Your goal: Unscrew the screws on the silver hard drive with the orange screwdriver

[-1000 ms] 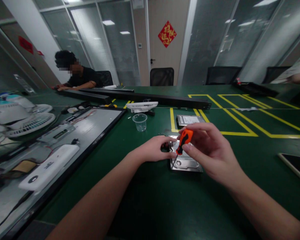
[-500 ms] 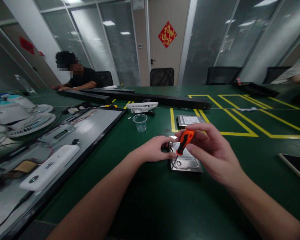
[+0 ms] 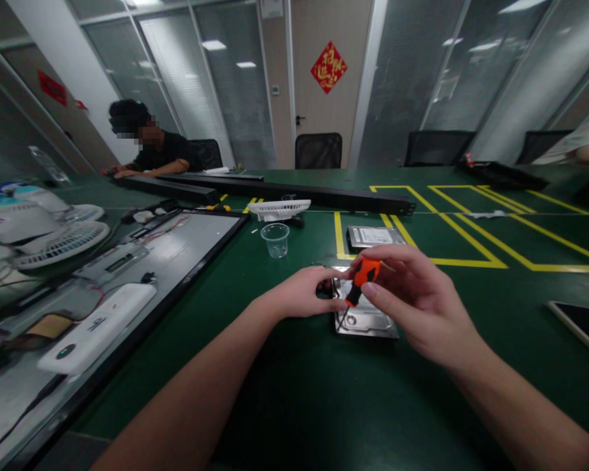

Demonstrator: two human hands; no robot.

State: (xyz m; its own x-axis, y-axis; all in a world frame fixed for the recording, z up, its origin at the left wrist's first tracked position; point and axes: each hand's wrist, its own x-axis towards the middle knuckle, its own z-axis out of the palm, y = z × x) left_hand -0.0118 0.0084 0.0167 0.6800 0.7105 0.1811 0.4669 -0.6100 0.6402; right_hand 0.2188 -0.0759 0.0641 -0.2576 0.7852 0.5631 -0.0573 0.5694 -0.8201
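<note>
The hard drive [image 3: 368, 321] lies on the tabletop [image 3: 294, 379]; above it, my right hand [image 3: 429, 307] grips the screwdriver [image 3: 357, 292], its shaft slanting down and left toward the drive's near-left corner, to which my left hand [image 3: 300, 293], thumb and forefinger parted, is closer.

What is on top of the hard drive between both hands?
A screwdriver slants over the hard drive, tip at its near left corner. The right hand hides another part.

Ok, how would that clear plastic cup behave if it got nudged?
The clear cup looks thin-walled, so it's probably light and easily shoved. Its mouth is wider than its base, so a high push might tip it. Squeezed, those walls would likely flex.
</note>
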